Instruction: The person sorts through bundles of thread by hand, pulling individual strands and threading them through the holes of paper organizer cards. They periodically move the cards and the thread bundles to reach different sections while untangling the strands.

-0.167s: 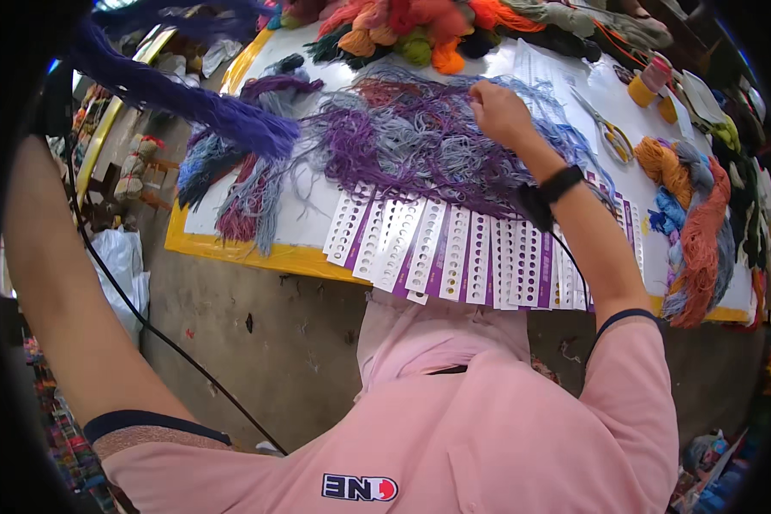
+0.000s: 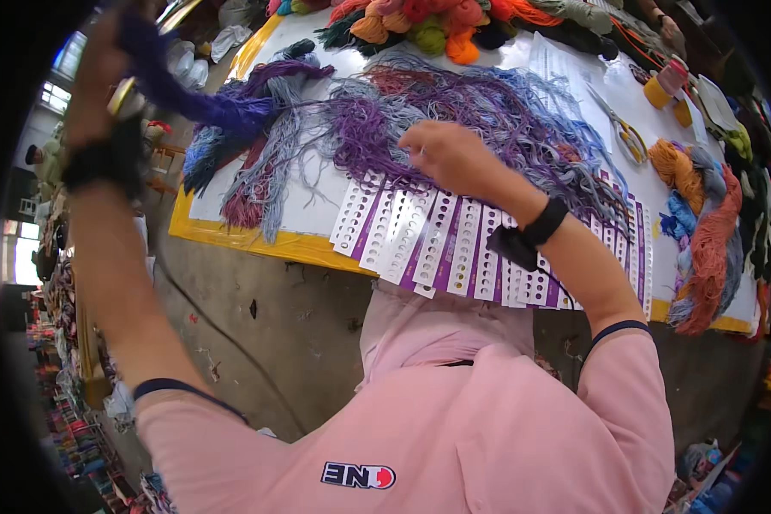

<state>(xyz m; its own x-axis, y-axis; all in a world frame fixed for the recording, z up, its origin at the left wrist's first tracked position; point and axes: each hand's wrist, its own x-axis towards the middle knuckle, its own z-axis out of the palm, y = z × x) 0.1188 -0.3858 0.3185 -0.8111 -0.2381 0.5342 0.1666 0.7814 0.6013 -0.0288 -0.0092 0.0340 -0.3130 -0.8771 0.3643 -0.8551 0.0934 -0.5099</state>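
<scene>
My left hand [image 2: 97, 73], smeared by motion, is raised at the far left. It grips one end of a dark violet-blue hank of thread [image 2: 201, 103], whose loose end hangs over the table's left side. My right hand [image 2: 450, 156] is closed, fingers curled together, over the near edge of a tangled spread of purple and grey-blue threads [image 2: 488, 103]. Whether a strand lies between those fingers is hidden. Just below it, a fanned row of white and purple cards with punched holes [image 2: 441, 240] lies along the table's front edge.
Blue, grey and maroon thread bundles [image 2: 270, 171] lie at left. Scissors with yellow handles [image 2: 632, 141] and orange and rust hanks [image 2: 707, 248] are at right. Bright skeins [image 2: 463, 43] line the back. Yellow tape edges the white table [image 2: 274, 244]. Another person's hand [image 2: 672, 34] shows at far right.
My left hand has come into view, and the violet-blue hank has swung down and left. My right hand has moved left and nearer me, from the tangle's right part to its near edge.
</scene>
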